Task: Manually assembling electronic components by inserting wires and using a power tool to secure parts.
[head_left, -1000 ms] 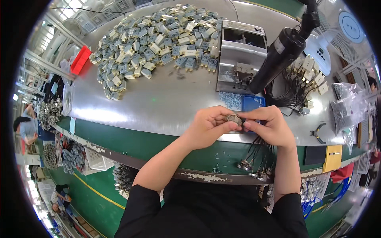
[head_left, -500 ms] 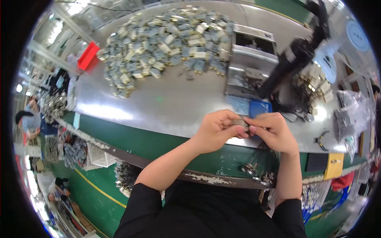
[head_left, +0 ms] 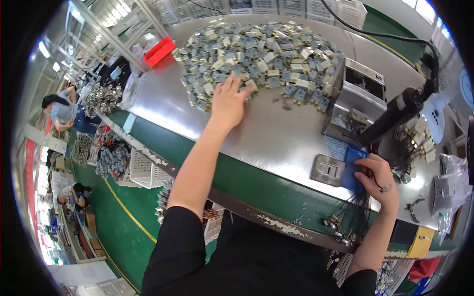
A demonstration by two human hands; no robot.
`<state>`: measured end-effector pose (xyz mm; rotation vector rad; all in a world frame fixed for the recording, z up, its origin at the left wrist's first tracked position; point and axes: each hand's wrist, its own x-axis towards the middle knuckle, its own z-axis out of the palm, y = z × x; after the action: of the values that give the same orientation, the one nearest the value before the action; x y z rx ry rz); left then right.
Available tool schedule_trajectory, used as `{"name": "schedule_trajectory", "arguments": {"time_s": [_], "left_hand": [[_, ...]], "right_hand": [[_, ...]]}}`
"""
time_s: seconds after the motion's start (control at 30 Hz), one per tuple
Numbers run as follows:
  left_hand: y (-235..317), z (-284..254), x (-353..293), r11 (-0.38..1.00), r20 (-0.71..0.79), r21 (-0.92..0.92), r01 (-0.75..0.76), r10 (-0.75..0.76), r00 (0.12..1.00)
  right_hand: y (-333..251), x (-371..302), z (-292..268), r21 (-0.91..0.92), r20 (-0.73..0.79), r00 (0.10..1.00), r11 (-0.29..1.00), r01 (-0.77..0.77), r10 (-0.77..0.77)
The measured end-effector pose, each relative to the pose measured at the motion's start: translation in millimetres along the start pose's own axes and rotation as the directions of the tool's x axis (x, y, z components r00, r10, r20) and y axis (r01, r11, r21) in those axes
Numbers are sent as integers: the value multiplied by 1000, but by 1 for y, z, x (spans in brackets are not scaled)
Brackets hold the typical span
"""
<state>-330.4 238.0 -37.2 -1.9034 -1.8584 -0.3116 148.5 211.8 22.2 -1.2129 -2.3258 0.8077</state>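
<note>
My left hand (head_left: 228, 102) reaches out with fingers spread and rests its fingertips on the near edge of a pile of small grey and cream connector-like blocks (head_left: 269, 54). Nothing shows gripped in it. Over a shallow blue tray (head_left: 352, 170), my right hand (head_left: 379, 178) has its fingers curled and the thumb close to the index finger. What sits between them is hidden. A small metallic piece with a thin dark wire (head_left: 385, 188) shows against this hand near the wrist. Just left of the tray lies a square metal block with a slot (head_left: 327, 170).
A metal box machine (head_left: 358, 93) and a thick black arm (head_left: 395, 116) stand at the right. Dark wires and metal parts (head_left: 340, 229) lie at the front edge. Pliers (head_left: 414, 209) lie far right. A red bin (head_left: 159, 52) is back left. Other people are off left.
My hands have parted from the small metal thing held between them. The left went forward to the pile, the right to the blue tray. The slotted block now shows. The view has shifted.
</note>
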Motion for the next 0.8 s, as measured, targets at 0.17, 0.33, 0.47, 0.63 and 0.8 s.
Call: {"name": "schedule_trajectory", "arguments": {"time_s": [0.17,0.33,0.47,0.63,0.8], "left_hand": [[-2,-25,-21,968,13,-220,-123,129,991],[16,-34,-48,833,4,-544,-95,116,993],[57,-55,-45,-257,338,-909,328,3,941],[106,-61,-25,-833,481,-424,355,125,868],[143,-63,-26,-836,501,-368,408,191,844]], "right_hand": [[7,6,2,8,-41,997,998,60,-60],[21,5,-5,23,-37,999,1000,-5,6],[29,2,-8,72,-197,980,997,-24,37],[26,2,-7,-19,-15,1000,1000,-4,4],[23,4,0,-96,-50,997,994,-56,51]]}}
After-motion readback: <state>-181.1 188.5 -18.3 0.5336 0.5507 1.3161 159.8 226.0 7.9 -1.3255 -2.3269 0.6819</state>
